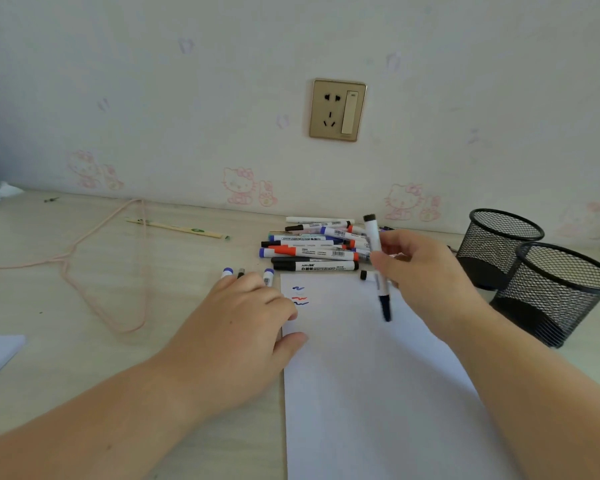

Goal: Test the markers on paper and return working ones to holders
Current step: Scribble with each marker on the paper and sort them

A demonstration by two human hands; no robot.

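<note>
While the left hand (243, 327) lies flat, right-hand fingers (392, 242) hold a near-vertical marker (378, 268), cap down.

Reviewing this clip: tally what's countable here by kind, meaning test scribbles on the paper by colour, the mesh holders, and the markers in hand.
Blue scribbles: 2
Red scribbles: 1
Mesh holders: 2
Markers in the right hand: 1, the black marker
Markers under the left hand: 3
Total: 9
The pile overlaps too much to count.
</note>
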